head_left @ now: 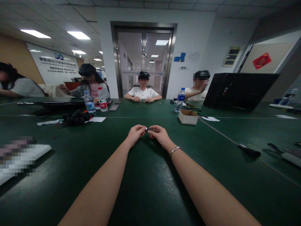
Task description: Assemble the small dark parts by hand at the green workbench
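Observation:
Both hands meet over the green table (150,175), pinching a small dark stick with a silvery end (147,129). The fingertips of my left hand (135,133) close on its silvery end. My right hand (161,135), with a silver bracelet at the wrist, grips the dark part between thumb and fingers. Much of the stick is hidden by the fingers, and its kind is too small to make out.
Ahead to the right stand an open cardboard box (188,117) and a water bottle (180,99). A dark brush (249,150) lies right. Tangled black straps (74,118), paper (97,119) and two bottles are left. Several people sit around the table; a black monitor (237,91) stands far right.

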